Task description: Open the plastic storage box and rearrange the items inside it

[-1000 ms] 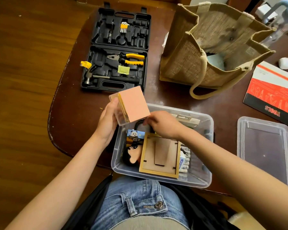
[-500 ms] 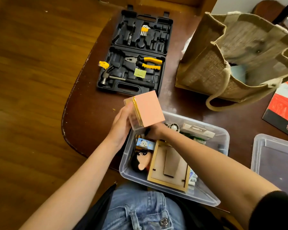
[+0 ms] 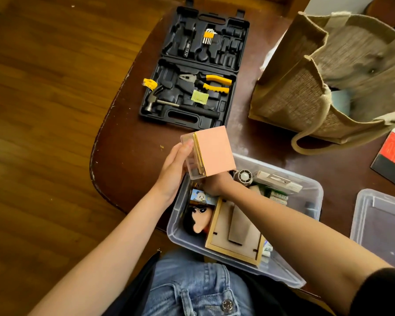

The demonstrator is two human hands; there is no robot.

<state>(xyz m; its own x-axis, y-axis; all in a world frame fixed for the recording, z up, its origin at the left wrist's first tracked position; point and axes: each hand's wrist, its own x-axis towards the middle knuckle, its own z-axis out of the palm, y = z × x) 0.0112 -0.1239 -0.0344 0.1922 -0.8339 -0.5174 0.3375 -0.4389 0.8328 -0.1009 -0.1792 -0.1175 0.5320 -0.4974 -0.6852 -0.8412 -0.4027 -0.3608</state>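
The clear plastic storage box (image 3: 312,195) stands open at the table's near edge, above my lap. My left hand (image 3: 175,165) holds a small clear case with a pink panel (image 3: 212,151) up over the box's far left corner. My right hand (image 3: 217,184) reaches down into the box under that case; its fingers are hidden, so what they grip is unclear. Inside lie a wooden picture frame (image 3: 235,233) face down, a doll head with black hair (image 3: 195,222), a panda card (image 3: 200,197), a small round fan (image 3: 243,175), a flat white pack (image 3: 276,181) and batteries (image 3: 278,198).
The box's clear lid (image 3: 379,224) lies to the right. An open black tool case (image 3: 196,71) with yellow pliers and a hammer sits at the back. A jute tote bag (image 3: 324,78) stands back right. A red and black booklet (image 3: 392,158) lies at the right edge.
My right hand has gone deeper into the box, under the pink case. My left hand keeps the case at about the same place. The camera has shifted left and closer.
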